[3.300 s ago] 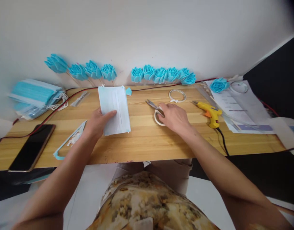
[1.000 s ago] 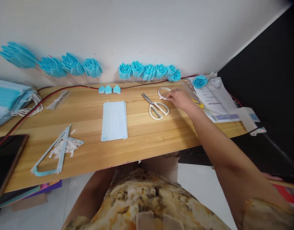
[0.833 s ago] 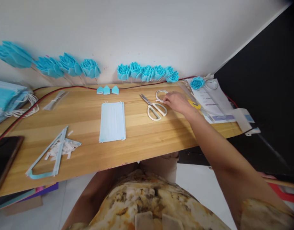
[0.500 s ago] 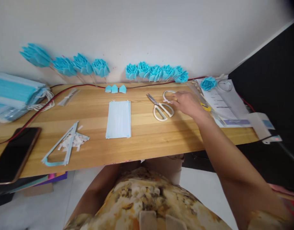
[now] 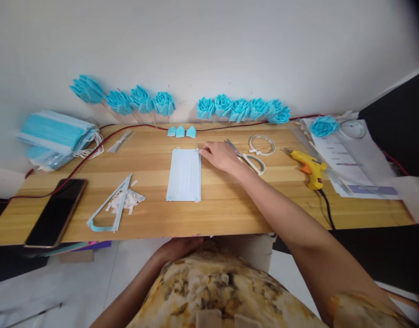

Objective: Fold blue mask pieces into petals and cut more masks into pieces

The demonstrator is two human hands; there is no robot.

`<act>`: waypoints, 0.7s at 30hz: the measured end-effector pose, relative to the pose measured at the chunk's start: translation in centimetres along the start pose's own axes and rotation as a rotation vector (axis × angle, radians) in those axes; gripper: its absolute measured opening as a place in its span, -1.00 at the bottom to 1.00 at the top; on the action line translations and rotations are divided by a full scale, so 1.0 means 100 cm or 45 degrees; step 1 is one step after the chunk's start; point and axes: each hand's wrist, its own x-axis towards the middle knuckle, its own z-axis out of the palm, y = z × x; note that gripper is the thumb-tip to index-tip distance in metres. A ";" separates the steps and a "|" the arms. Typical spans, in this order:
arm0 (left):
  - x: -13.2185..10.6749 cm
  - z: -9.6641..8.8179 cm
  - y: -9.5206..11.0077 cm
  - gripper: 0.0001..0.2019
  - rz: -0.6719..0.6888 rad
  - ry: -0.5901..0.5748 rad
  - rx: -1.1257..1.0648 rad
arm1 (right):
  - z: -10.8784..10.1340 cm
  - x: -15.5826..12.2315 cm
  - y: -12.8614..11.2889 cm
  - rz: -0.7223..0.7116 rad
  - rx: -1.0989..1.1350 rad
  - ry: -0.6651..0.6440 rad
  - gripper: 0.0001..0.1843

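My right hand (image 5: 219,155) reaches across the table, its bent fingers and thumb pinched at the upper right corner of a pale blue face mask (image 5: 183,175). The mask lies flat, its ear loops cut off. Partly behind this hand and wrist are white-handled scissors (image 5: 255,164), lying on the wood. My left hand (image 5: 182,247) rests in my lap at the table's front edge; its fingers are hidden. Three small blue petal pieces (image 5: 180,132) stand in a row beyond the mask.
Blue flowers on sticks (image 5: 141,99) lean along the wall. At left are packed masks (image 5: 55,132), a phone (image 5: 57,212), and cut strips with white scraps (image 5: 125,200). To the right lie a white ring (image 5: 261,145), a yellow glue gun (image 5: 308,167) and papers (image 5: 359,159). A red-black cable (image 5: 72,173) crosses the table.
My right hand has moved left from the white ring, past the scissors, to the mask's corner. The view has shifted, showing the whole glue gun. My left hand has come into view at the table edge.
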 end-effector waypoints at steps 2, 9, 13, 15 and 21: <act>-0.027 -0.004 -0.006 -0.64 -0.068 -0.011 -0.068 | 0.004 0.009 -0.002 0.032 -0.036 -0.020 -0.54; -0.107 -0.031 0.021 -0.62 -0.065 0.270 -0.123 | 0.015 0.016 -0.004 0.027 0.246 0.038 -0.83; -0.109 -0.056 0.055 -0.68 0.165 0.542 -0.115 | 0.019 0.013 0.005 -0.127 0.515 0.171 -0.88; -0.097 -0.069 0.074 -0.73 0.248 0.691 -0.064 | 0.021 0.012 0.008 -0.205 0.713 0.193 -0.87; -0.009 -0.120 0.107 -0.32 0.481 1.119 -0.067 | 0.011 -0.002 0.004 -0.110 1.434 0.016 -0.71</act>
